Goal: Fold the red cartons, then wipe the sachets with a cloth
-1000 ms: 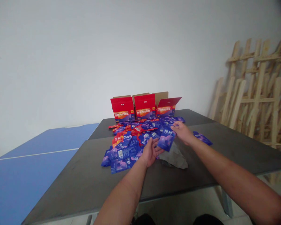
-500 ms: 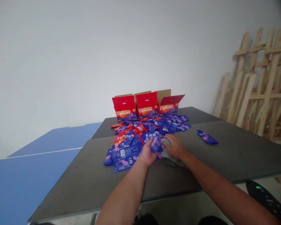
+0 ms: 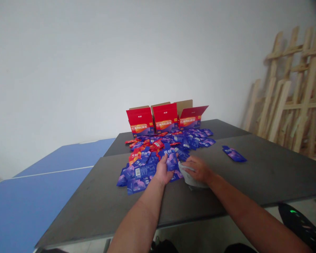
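Note:
My left hand (image 3: 163, 171) grips a blue-purple pouch (image 3: 171, 161) upright, thumb on its printed front. Closed on a grey cloth (image 3: 191, 178), my right hand (image 3: 198, 169) is just to the right of that pouch. Part of the cloth hangs down to the table. Under and left of my left hand lie several blue pouches (image 3: 144, 170), with a red pouch (image 3: 135, 155) among them. A larger heap of red and blue pouches (image 3: 192, 138) spreads out beyond both hands. One single blue pouch (image 3: 234, 154) lies apart at the right.
Three red cartons (image 3: 165, 121) with raised flaps stand behind the heap on the dark grey table (image 3: 100, 207). A blue table with white lines (image 3: 55, 161) is at the left. Wooden easel frames (image 3: 300, 105) lean on the wall at the right.
My right hand has closed on the grey cloth and moved slightly down, away from the pouch. My left hand, with its pouch, has shifted a little to the left.

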A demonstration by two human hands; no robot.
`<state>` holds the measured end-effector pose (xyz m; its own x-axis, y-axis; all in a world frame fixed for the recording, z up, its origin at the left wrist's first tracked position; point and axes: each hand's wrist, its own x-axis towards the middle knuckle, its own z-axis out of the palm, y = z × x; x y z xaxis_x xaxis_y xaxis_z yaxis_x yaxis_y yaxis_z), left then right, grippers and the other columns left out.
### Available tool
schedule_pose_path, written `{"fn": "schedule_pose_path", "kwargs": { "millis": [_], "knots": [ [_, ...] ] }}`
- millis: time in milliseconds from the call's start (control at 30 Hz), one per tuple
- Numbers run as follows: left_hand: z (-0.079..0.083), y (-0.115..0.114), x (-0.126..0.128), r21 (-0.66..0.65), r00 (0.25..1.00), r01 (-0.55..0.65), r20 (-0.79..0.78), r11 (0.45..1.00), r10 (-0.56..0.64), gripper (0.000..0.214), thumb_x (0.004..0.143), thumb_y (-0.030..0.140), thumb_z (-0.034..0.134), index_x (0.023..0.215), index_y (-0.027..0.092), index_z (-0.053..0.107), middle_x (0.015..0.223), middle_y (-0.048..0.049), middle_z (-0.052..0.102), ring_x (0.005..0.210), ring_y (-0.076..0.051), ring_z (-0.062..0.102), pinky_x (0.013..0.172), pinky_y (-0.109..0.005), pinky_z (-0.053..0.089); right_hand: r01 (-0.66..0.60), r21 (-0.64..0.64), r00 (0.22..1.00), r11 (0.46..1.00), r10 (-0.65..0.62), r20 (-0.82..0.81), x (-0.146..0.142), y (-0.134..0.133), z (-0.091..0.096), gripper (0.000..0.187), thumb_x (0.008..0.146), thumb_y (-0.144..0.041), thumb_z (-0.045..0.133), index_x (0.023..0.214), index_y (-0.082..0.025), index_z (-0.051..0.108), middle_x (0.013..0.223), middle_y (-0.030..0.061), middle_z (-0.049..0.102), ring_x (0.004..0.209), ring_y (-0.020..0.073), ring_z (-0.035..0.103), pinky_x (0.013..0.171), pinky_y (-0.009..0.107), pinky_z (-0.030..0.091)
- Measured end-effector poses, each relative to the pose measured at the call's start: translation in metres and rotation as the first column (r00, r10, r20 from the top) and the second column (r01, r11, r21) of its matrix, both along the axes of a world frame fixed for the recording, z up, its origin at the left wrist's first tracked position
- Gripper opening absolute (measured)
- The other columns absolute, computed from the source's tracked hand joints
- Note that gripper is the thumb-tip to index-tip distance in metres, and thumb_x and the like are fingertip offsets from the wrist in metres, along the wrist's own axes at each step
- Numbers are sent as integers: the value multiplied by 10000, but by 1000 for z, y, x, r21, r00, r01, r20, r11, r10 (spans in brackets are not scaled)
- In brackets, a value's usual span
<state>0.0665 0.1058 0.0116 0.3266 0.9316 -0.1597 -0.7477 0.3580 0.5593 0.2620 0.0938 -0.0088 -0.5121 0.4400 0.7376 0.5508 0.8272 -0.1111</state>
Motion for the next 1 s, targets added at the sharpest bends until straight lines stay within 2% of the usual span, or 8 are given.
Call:
{"fn": "schedule_pose_path", "kwargs": {
  "millis": [67, 200, 433, 533, 633, 867, 1000],
  "knots": [
    [-2, -1, 2, 43, 999, 7, -34, 999, -5, 346, 887, 361, 577, 1177, 174, 568, 1021, -90, 700, 777, -168, 681, 784, -323, 552, -26, 47, 997, 999, 22, 75, -8, -5, 0, 214, 903, -272, 545, 1060, -227, 685, 920, 70, 615, 839, 193, 557, 764, 350, 467],
    [-3, -7, 6, 111, 994, 51, -102, 993, -39, 366, 854, 352, 632, 1186, 222, 549, 980, -69, 700, 814, -190, 687, 746, -329, 553, 8, 107, 991, 994, -22, 132, -16, -9, -3, 213, 878, -231, 567, 1046, -239, 699, 958, 79, 622, 882, 198, 547, 796, 348, 439],
    [-4, -12, 8, 116, 970, 147, -210, 982, -120, 481, 788, 321, 719, 1230, 261, 540, 1037, -46, 685, 871, -177, 682, 764, -297, 550, 199, 128, 977, 972, -207, 57, -10, -4, -1, 221, 896, -238, 538, 1051, -212, 694, 942, 89, 617, 878, 207, 539, 779, 347, 421],
    [-4, -15, 10, 133, 955, 199, -247, 971, -161, 428, 794, 322, 714, 1188, 236, 572, 1016, -54, 684, 869, -174, 681, 773, -296, 553, 285, 87, 959, 955, -284, -20, -9, 0, -1, 231, 907, -261, 520, 1044, -194, 693, 917, 94, 622, 864, 211, 541, 774, 353, 435],
    [-3, -18, 10, 134, 934, 251, -293, 959, -204, 382, 794, 312, 708, 1148, 224, 591, 1000, -61, 680, 817, -174, 684, 716, -298, 565, 329, 15, 936, 944, -324, -140, -7, 5, -3, 252, 916, -281, 495, 1052, -195, 688, 898, 92, 627, 850, 211, 552, 775, 361, 462],
    [-2, -20, 6, 102, 865, 416, -352, 904, -358, 448, 816, 364, 667, 1231, 247, 547, 1032, -89, 671, 778, -227, 695, 563, -303, 544, 389, -138, 854, 911, -413, -318, 1, 13, -2, 257, 913, -307, 477, 1028, -197, 678, 901, 83, 638, 867, 221, 584, 810, 388, 500],
    [0, -20, 6, 53, 898, 384, -255, 922, -359, 392, 832, 379, 642, 1184, 221, 574, 974, -76, 678, 810, -231, 688, 596, -306, 535, 457, -187, 777, 869, -493, -391, 6, 15, 1, 228, 898, -311, 496, 973, -198, 679, 879, 76, 629, 848, 224, 582, 782, 384, 505]
  ]
}}
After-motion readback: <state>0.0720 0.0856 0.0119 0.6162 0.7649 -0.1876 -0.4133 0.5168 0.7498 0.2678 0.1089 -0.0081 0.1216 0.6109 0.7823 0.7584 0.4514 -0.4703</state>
